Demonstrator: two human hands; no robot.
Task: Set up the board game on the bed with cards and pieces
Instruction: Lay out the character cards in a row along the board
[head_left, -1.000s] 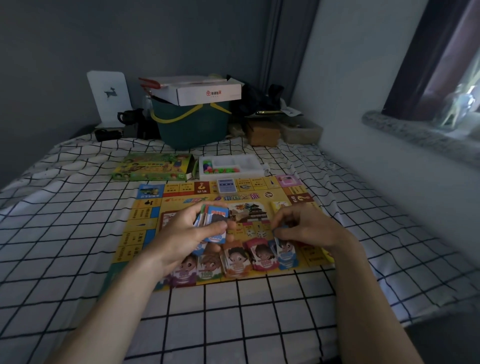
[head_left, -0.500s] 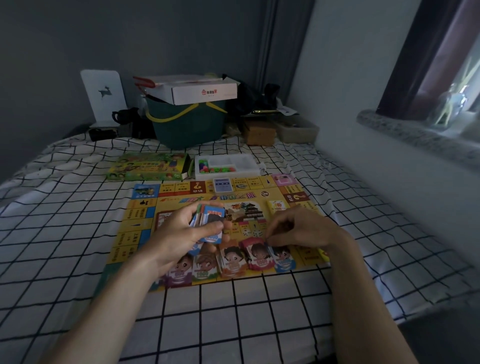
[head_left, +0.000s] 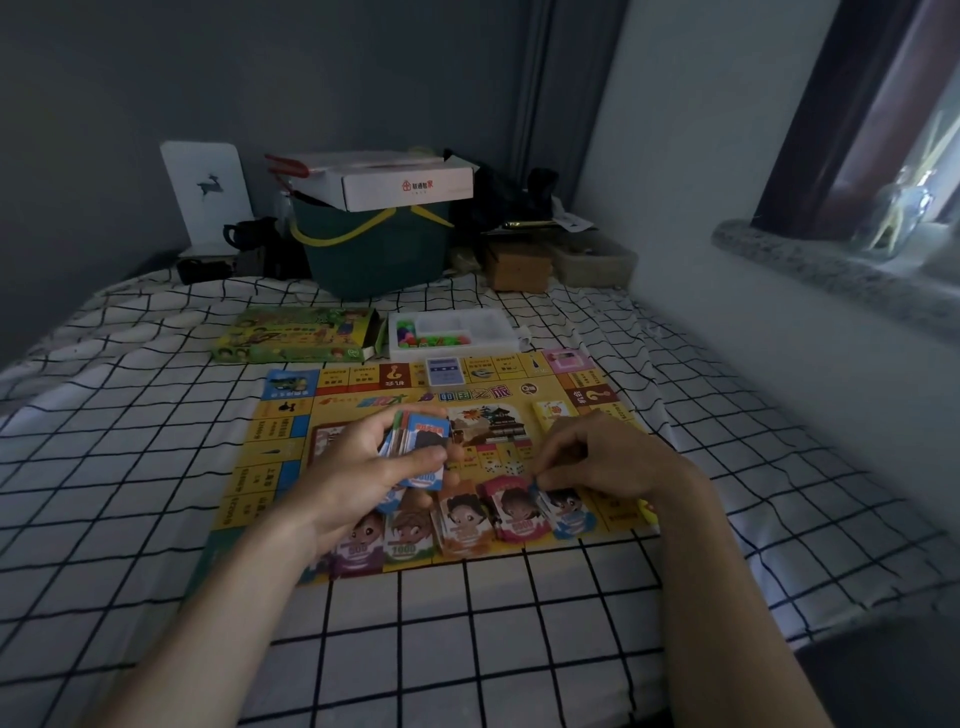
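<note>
A yellow game board (head_left: 270, 441) lies flat on the checked bed sheet. My left hand (head_left: 358, 467) grips a fanned stack of cards (head_left: 423, 441) above the board's middle. Along the board's near edge runs a row of card piles with cartoon faces (head_left: 462, 519). My right hand (head_left: 608, 457) pinches the top edge of the blue card (head_left: 569, 512) at the right end of that row. A small blue card deck (head_left: 444, 371) and a yellow card deck (head_left: 553, 413) lie on the far part of the board.
Behind the board sit the green game box (head_left: 291, 340) and a white tray of coloured pieces (head_left: 452, 332). A dark green bin (head_left: 374, 249) topped by a white carton (head_left: 395, 179) stands at the wall. The right wall and window ledge (head_left: 831, 275) close the right side.
My right hand has lowered the blue card onto the right end of the row and still pinches it. My left hand holds the stack in about the same place.
</note>
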